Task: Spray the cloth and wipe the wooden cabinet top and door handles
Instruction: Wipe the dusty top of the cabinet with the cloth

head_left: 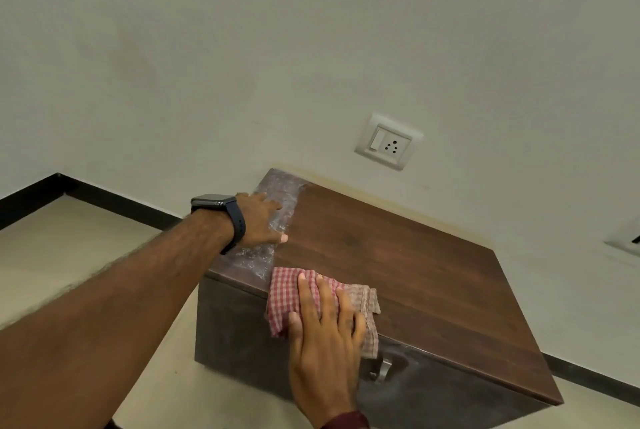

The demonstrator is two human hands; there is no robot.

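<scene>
A low dark wooden cabinet stands against the wall. My right hand lies flat on a red-and-white checked cloth and presses it onto the cabinet top at the front edge. Part of the cloth hangs over the front. Just below it, a metal door handle shows on the dusty cabinet front. My left hand, with a dark watch on the wrist, rests palm down with fingers spread on a strip of clear bubble wrap that covers the left end of the top. No spray bottle is in view.
A white wall socket with a switch sits on the wall just above the cabinet's back edge. A black skirting board runs along the wall. Beige floor tiles lie to the left and in front of the cabinet.
</scene>
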